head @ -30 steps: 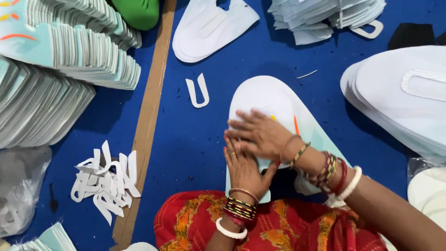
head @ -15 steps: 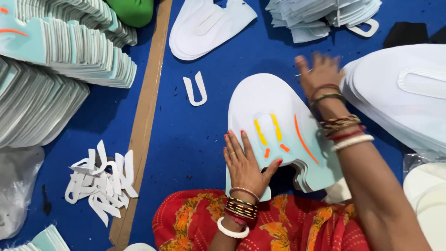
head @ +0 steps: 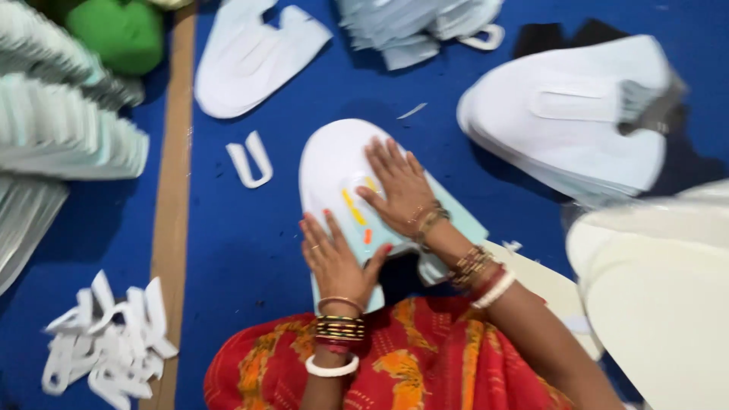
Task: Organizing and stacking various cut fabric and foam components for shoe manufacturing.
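A pale blue shoe-shaped cut piece (head: 334, 163), marked with short yellow and orange stripes, is laid flat on the blue work surface (head: 228, 250) at the centre. It is pressed down by the left hand (head: 334, 258) at its near edge and by the right hand (head: 399, 186) on its middle, fingers spread flat, nothing clamped. A white U-shaped offcut (head: 250, 161) is seen just left; stacked white pieces (head: 569, 121) are piled far right. Open blue room remains left of the piece.

left hand (head: 334, 258) flat on white cutout stack (head: 330, 163) | right hand (head: 399, 186) flat on top | blue floor (head: 228, 250)
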